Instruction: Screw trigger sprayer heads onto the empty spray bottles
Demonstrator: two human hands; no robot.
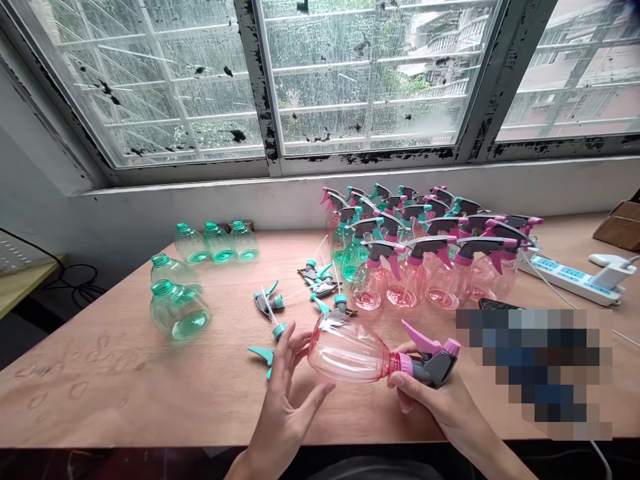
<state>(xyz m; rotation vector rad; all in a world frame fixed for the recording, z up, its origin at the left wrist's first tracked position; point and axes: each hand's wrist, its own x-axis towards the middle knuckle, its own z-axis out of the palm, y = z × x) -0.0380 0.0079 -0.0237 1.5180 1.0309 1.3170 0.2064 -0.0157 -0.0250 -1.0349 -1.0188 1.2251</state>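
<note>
A clear pink spray bottle [350, 350] lies sideways in the air above the front of the table, its base towards the left. My right hand [425, 393] grips it at the pink collar, just below the grey and pink trigger head [436, 363]. At the base end, my left hand [293, 387] has its fingers spread, with the thumb apart from the bottle; whether its fingertips touch the base I cannot tell. Loose grey and teal trigger heads [270, 301] with white tubes lie behind and beside my left hand.
Several green bottles [181, 313] without heads stand at the left. Many pink and green spray bottles [413, 280] with heads crowd the back right. A white power strip [575, 277] with cables and a dark phone-like edge [500, 304] lie at the right, beside a blurred patch.
</note>
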